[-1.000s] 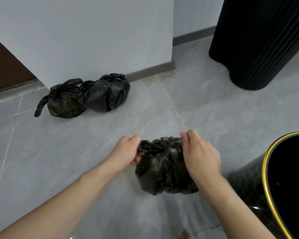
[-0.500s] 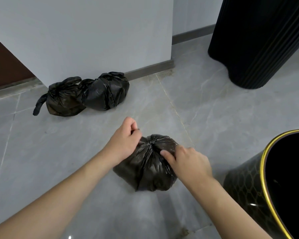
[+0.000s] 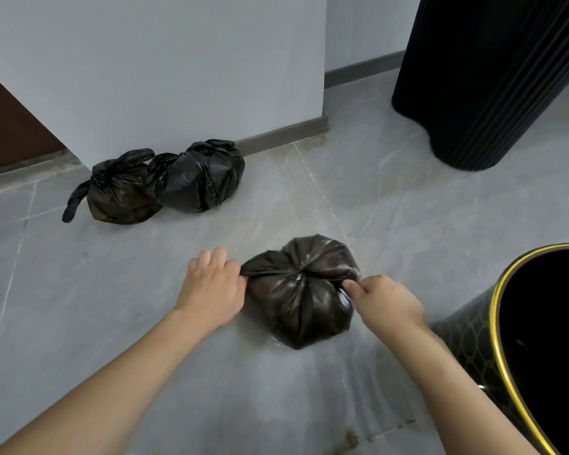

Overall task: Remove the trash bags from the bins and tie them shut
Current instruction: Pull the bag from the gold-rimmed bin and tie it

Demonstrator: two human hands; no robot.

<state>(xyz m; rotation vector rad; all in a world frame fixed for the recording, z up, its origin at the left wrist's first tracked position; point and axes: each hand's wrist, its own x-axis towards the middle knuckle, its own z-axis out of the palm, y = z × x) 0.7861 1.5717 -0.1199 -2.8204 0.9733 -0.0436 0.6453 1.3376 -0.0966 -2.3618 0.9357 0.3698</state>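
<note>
Bag in hand: a small black trash bag (image 3: 301, 290) sits on the grey tiled floor (image 3: 424, 218), at about 6 o'clock from the two tied bags (image 3: 165, 183) that lie against the wall (image 3: 151, 70) at 11 o'clock.
Left grip: the left hand (image 3: 212, 287) pinches a gathered tail of plastic at the bag's 9 o'clock side, drawn taut.
Right grip: the right hand (image 3: 383, 302) pinches the opposite tail at 3 o'clock, fingers curled on the film.
Step in hand: by the look of the puckered centre, the knot is being cinched — both tails pulled outward, away from each other.
Doing it well: pull level and evenly on both sides so the knot seats on the middle of the bag; keep the pinches near the knot, since thin film stretches and tears if yanked far out. A second overhand pass would likely hold it.
Bins: the gold-rimmed bin (image 3: 496, 316) at 4 o'clock appears to have no liner; a ribbed black bin (image 3: 480, 77) stands at 1 o'clock.
Risk: contents pressing up could split the film — go gently.
</note>
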